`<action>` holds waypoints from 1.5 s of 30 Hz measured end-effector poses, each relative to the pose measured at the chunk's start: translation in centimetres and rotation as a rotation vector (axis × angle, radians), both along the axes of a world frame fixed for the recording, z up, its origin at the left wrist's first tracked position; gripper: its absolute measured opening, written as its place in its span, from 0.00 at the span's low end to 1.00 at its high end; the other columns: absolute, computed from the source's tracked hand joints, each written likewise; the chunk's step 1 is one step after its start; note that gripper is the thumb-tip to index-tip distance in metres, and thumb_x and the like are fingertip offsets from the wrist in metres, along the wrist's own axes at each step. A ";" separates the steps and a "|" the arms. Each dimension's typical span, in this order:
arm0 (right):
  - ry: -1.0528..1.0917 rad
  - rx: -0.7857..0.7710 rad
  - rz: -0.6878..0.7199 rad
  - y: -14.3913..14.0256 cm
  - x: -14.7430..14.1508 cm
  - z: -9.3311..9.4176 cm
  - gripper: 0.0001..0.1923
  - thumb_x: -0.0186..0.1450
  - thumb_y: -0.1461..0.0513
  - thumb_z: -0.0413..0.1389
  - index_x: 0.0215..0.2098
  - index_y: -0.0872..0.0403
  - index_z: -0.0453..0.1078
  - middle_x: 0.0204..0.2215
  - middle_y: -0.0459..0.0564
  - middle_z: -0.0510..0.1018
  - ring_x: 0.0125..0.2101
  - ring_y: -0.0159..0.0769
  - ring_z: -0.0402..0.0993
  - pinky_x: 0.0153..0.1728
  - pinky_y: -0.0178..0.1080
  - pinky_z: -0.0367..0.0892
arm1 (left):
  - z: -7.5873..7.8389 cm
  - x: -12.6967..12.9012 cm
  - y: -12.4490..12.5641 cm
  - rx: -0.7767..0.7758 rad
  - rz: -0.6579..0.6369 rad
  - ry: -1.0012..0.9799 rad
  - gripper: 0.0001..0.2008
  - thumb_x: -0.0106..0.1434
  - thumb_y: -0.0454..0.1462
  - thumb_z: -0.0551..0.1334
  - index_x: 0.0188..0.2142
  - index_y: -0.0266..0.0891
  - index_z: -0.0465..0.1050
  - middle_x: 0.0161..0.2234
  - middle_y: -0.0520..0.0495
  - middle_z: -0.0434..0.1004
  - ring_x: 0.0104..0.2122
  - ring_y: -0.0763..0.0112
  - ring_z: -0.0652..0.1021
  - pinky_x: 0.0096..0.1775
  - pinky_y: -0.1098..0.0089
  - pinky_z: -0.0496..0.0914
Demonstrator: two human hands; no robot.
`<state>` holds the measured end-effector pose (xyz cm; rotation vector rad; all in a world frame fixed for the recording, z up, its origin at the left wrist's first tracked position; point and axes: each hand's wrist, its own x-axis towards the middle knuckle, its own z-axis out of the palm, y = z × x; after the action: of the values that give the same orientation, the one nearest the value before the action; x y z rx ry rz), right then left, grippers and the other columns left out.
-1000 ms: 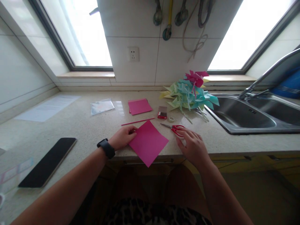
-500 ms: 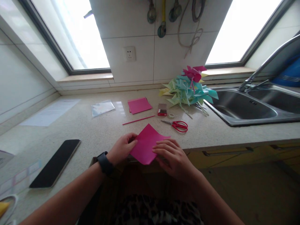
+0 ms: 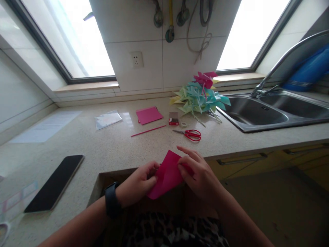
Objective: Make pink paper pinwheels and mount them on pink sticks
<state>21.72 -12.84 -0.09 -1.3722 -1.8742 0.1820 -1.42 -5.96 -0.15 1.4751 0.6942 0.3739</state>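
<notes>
A sheet of pink paper (image 3: 168,175) is held up in front of the counter's edge, between both hands. My left hand (image 3: 140,183) pinches its left side between thumb and fingers. At the right side, my right hand (image 3: 196,171) grips the paper, its thumb and fingertips closed on that edge. Beyond the hands, a thin pink stick (image 3: 148,130) lies on the counter. Red-handled scissors (image 3: 191,134) lie to its right, with a small roll of tape (image 3: 183,125) and a small red box (image 3: 173,119) behind them. More pink paper (image 3: 149,115) is stacked further back.
Paper pinwheels (image 3: 202,94) are heaped beside the steel sink (image 3: 254,115). On the left are a dark phone (image 3: 55,183), a printed sheet (image 3: 47,126) and a clear plastic packet (image 3: 108,120). The counter's front edge (image 3: 115,171) runs just beyond my hands.
The paper has come down and nearer to me and is now tilted. My right hand has changed from flat fingers on the sheet to a pinch at its right edge. The view has shifted slightly.
</notes>
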 end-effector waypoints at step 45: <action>1.085 -0.455 0.000 -3.5 -3.9 -2.5 0.09 0.63 0.56 0.64 0.38 0.51 0.73 0.32 0.46 0.81 0.31 0.31 0.76 0.31 0.33 0.68 | -1.6 0.4 -6.0 -0.413 0.495 -0.412 0.12 0.62 0.39 0.70 0.44 0.36 0.80 0.40 0.41 0.85 0.36 0.65 0.83 0.42 0.67 0.77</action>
<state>17.81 -16.33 -2.58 -1.1598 -0.9249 1.1523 -1.03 -11.95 -1.79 0.7889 0.7414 0.8337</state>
